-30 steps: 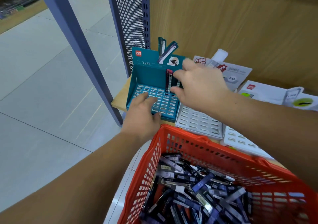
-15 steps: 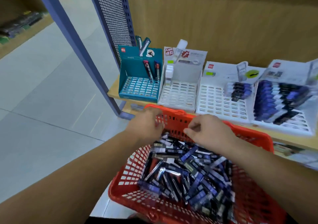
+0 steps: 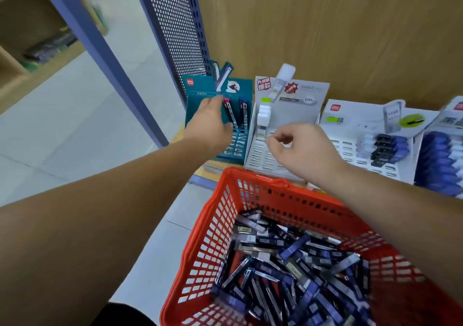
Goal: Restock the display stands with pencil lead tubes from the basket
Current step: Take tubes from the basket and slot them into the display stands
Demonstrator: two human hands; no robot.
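Lead tubes (image 3: 288, 265), slim, heap in meshed basket (image 3: 213, 238); left hand (image 3: 209, 125), right hand (image 3: 303, 150): grips unclear.

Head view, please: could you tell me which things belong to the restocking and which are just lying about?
Job: basket, lead tubes, teal stand, white stand, left hand, right hand.
Lying about: perforated panel, blue post, far shelf.
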